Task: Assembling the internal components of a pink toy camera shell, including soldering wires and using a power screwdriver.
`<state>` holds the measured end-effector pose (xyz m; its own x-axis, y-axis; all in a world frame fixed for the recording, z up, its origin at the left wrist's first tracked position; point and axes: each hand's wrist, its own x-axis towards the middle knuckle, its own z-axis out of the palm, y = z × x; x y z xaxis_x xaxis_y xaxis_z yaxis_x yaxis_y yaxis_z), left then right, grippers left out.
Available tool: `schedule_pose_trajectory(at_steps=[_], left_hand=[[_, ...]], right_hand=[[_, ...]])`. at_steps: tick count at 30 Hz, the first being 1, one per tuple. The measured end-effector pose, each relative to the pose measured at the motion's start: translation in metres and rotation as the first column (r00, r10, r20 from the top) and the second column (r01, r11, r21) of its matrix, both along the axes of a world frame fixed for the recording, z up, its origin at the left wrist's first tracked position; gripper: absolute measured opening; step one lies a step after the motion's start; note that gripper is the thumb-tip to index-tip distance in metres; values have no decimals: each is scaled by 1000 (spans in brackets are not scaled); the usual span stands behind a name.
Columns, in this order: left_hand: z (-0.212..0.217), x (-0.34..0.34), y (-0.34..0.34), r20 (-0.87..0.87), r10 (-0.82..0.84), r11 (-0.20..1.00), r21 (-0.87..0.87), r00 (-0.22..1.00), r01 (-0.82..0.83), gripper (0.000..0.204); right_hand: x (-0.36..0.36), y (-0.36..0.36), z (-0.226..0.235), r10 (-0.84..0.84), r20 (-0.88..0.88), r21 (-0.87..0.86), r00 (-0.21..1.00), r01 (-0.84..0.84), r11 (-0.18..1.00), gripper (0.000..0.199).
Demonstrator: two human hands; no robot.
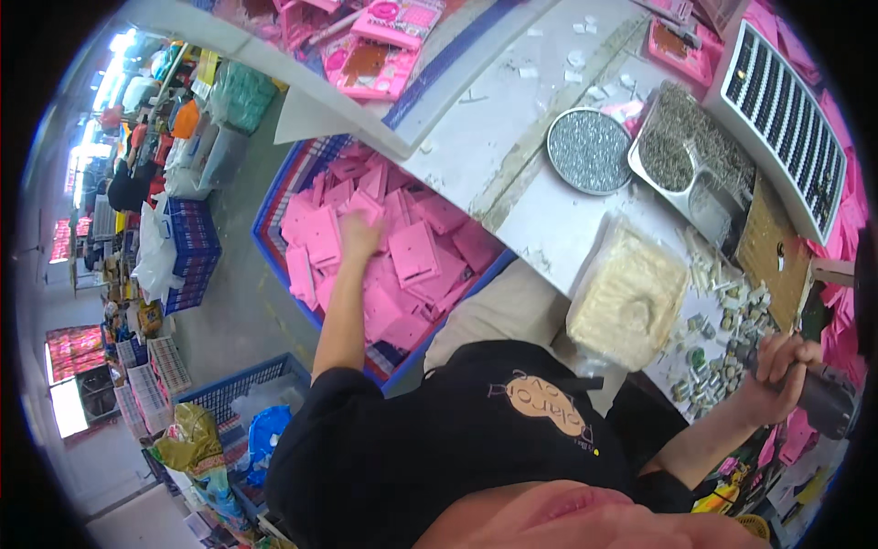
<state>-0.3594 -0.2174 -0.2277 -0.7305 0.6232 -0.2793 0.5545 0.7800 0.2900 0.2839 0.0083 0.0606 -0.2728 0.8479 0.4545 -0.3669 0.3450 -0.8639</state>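
One hand down in the crate of pink plates, the other wrapped round a dark tool at the bench.

The left hand [359,233] reaches into the blue crate [274,197] beside the worktable and rests on the heap of pink plastic plates [413,252], fingers curled onto one; whether it actually pinches a plate I cannot tell. The right hand [779,359] is closed in a fist around a dark cylindrical tool [828,403], just beside a scatter of small metal parts [722,352]. Ahead of that hand sit a clear bag of pale pieces [629,297] and, farther off, a round tin of screws [590,151].
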Motion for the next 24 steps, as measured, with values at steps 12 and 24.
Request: schedule_pose_trajectory(at_steps=[12, 24], left_hand=[[213, -52, 398, -66, 788, 416, 789, 612, -451, 79], [229, -14, 406, -278, 236, 831, 555, 931, -45, 57]], right_hand=[[-7, 8, -10, -145, 134, -99, 980, 159, 982, 56], [-9, 21, -13, -168, 65, -99, 984, 174, 980, 55]])
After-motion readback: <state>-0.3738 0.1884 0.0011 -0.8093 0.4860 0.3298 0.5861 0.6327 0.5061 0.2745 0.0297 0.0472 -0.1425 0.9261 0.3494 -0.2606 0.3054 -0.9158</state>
